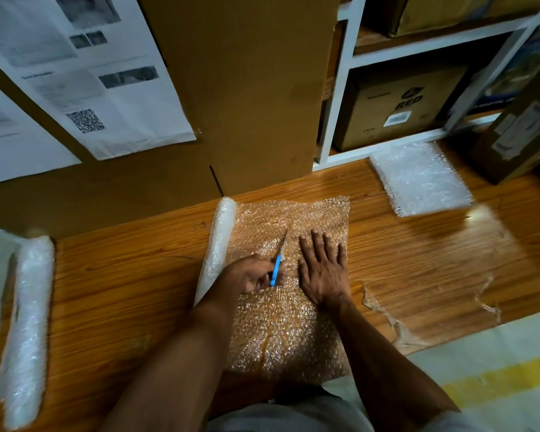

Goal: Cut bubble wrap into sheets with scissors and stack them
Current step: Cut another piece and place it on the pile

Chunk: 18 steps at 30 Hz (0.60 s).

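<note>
Bubble wrap (pixel 289 307) lies unrolled flat on the wooden floor (pixel 122 291) in front of me, its uncut end joined to the roll (pixel 219 244) at my left, and I am partway through a cut that runs away from me up the middle of the sheet. My left hand (pixel 250 275) grips the blue-handled scissors (pixel 278 263), fingers curled round the handle, the blades pointing forward with their tip past my knuckles. My right hand (pixel 323 269) lies spread and flat on the wrap just beside the blades, pinning it down. That closeness is my first worry: if the scissors drift right or the film snags and jumps, the blade could catch my fingers. The second is the line itself; the wrap is soft and slippery on polished wood, so uneven pressure may let it bunch and the cut wander, giving a crooked sheet. The roll could also turn and feed slack under the blades. Finished sheets wait in a stack (pixel 421 179) well apart, up by the white shelf (pixel 334 113), so a ragged piece would sit badly on it. A second roll (pixel 28 322) lies far to my left, and a torn scrap of clear film (pixel 387 319) near my right forearm.
</note>
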Tool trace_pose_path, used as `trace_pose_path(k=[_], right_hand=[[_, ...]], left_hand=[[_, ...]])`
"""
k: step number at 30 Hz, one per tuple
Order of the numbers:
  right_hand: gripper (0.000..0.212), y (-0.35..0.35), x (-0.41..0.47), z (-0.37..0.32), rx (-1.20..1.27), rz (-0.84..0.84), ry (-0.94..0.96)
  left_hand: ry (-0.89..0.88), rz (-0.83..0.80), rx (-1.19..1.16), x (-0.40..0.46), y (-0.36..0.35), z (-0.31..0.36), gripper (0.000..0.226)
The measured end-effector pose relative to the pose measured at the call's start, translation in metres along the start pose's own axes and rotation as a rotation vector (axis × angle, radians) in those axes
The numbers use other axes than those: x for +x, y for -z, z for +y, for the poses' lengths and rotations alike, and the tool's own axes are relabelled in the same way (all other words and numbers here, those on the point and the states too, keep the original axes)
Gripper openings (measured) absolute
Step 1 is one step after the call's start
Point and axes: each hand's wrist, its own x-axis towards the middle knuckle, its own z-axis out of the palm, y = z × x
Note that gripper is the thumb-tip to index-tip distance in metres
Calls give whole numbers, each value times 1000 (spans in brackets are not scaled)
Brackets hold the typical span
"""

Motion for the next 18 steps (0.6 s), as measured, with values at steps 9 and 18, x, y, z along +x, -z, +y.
trace_pose_path(k=[9, 18], right_hand=[[68, -2, 1, 1, -16, -5, -9], [68, -3, 2, 1, -10, -1, -10]], left_hand=[[40, -117, -79, 1, 3, 8, 35], [39, -135, -4, 8, 4, 28, 63]])
